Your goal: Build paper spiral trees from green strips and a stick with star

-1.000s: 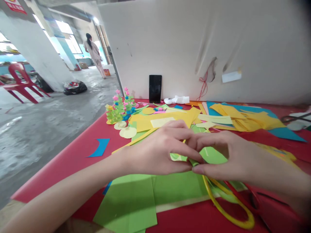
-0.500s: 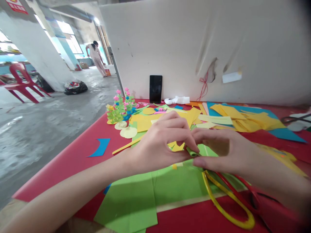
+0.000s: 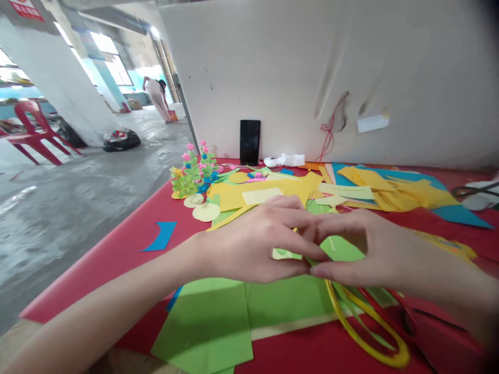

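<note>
My left hand (image 3: 265,241) and my right hand (image 3: 360,236) meet over the middle of the table, fingertips together. Between them they pinch a narrow green paper strip (image 3: 353,307), most of its held part hidden by the fingers. Its loose tail hangs below my right hand, across a yellow loop handle (image 3: 397,358) that looks like scissors. Under my hands lie green paper sheets (image 3: 210,322). A pale yellow paper piece (image 3: 263,195) rests just beyond my left hand.
Paper plants with pink stars (image 3: 191,166) stand at the back left, by round paper discs (image 3: 206,212). A phone (image 3: 250,142) leans on the white board (image 3: 296,62). Yellow scraps (image 3: 405,192) cover blue paper at right. Farther off, a person (image 3: 156,96) bends over.
Both hands have shifted slightly downward and the left a little to the right. The rolled green end is now covered by fingers; a green tail shows over the yellow handle. The distant person bends lower.
</note>
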Action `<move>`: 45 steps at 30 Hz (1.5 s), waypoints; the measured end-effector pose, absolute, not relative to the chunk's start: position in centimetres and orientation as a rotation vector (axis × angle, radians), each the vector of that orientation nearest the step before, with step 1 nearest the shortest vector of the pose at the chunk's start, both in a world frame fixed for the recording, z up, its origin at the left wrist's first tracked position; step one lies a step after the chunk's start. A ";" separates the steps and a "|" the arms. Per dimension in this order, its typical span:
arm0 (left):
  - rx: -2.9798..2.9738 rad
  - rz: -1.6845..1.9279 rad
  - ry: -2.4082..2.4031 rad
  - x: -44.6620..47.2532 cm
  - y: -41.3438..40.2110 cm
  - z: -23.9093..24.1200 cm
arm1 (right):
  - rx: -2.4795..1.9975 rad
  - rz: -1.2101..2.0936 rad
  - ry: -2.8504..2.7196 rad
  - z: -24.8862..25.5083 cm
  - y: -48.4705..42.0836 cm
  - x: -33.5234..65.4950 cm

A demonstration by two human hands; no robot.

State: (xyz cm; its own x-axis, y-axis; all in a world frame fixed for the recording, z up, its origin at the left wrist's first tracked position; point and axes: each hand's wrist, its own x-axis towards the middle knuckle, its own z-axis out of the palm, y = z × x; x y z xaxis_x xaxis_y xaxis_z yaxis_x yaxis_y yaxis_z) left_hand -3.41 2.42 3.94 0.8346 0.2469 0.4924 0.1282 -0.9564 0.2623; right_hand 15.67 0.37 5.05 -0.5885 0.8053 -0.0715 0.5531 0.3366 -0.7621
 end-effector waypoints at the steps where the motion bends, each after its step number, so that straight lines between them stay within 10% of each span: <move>1: 2.797 0.788 0.285 -3.4 2.5 3.9 | -1.204 1.120 -2.300 5.1 0.4 15.7; 45: 2.672 1.244 0.477 -3.2 2.4 3.6 | -1.042 1.324 -2.063 3.6 1.2 16.4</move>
